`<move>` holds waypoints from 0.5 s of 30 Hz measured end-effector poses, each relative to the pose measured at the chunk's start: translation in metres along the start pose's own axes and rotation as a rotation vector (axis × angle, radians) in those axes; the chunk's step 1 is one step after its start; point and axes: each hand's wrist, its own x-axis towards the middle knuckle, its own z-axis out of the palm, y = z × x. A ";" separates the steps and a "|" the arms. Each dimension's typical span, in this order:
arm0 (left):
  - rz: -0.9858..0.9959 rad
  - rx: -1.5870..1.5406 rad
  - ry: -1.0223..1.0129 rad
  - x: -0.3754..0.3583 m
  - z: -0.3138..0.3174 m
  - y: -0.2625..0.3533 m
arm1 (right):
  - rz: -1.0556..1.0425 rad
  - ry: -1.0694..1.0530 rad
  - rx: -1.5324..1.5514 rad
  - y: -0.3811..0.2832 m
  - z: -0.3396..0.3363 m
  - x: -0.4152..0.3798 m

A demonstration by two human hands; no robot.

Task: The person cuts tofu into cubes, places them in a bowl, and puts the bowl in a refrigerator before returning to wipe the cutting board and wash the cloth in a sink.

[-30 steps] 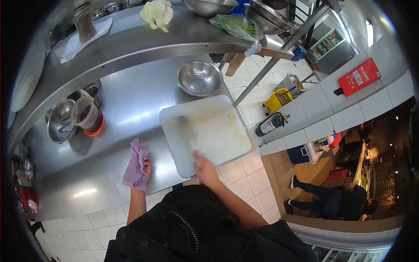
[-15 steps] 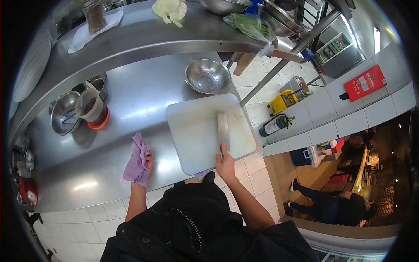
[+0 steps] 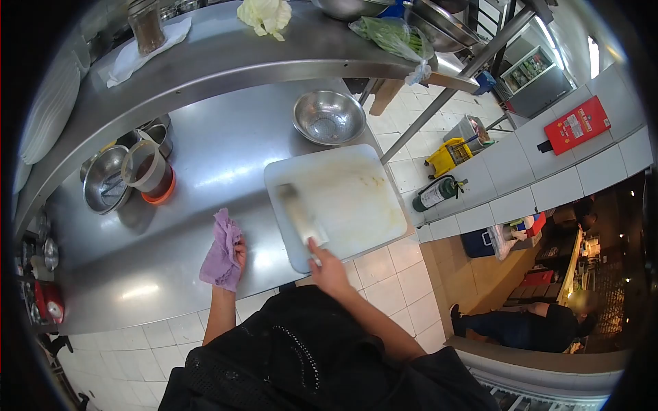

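Observation:
My right hand (image 3: 330, 272) grips the handle of a cleaver (image 3: 299, 212). Its broad, square-ended blade is smeared by motion over the left part of a white cutting board (image 3: 356, 198). Faint brownish stains mark the board's far right area. Bunched in my left hand (image 3: 240, 255) is a purple cloth (image 3: 223, 252), held over the steel counter to the left of the board. The cloth covers most of those fingers. Just beyond the board stands a steel bowl (image 3: 330, 118).
On the steel counter (image 3: 199, 185), a plastic container (image 3: 147, 168) of dark liquid and metal bowls (image 3: 106, 179) stand at left. Overhead, a shelf (image 3: 226, 75) holds cabbage (image 3: 265, 17) and bagged greens (image 3: 394, 38). A person (image 3: 534, 325) stands beyond the low wall at right.
My right hand has swung the cleaver leftward across the board, its blade now slanting up to the left. My left hand keeps hold of the cloth. The person at right has shifted.

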 end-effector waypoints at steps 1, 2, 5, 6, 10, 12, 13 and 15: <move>0.004 0.001 0.001 -0.001 0.005 0.000 | 0.028 0.058 0.034 0.013 -0.004 0.002; 0.000 0.009 0.007 -0.005 0.011 -0.002 | 0.074 0.196 0.023 0.033 -0.016 0.008; 0.003 0.009 0.029 -0.011 0.010 -0.002 | 0.155 0.321 0.036 0.050 -0.047 0.014; 0.001 0.000 0.048 -0.010 0.009 -0.004 | 0.137 0.249 0.007 0.040 -0.039 0.013; -0.068 0.008 0.005 0.009 0.010 -0.020 | 0.025 -0.126 -0.080 -0.039 -0.001 0.032; -0.099 0.037 0.014 0.011 0.018 -0.025 | 0.022 -0.022 -0.022 -0.007 0.001 0.046; -0.105 0.039 0.015 0.008 0.017 -0.023 | 0.007 0.068 0.035 0.010 0.004 0.050; -0.037 0.035 -0.019 0.001 0.013 -0.013 | 0.036 0.201 0.036 0.029 -0.018 0.052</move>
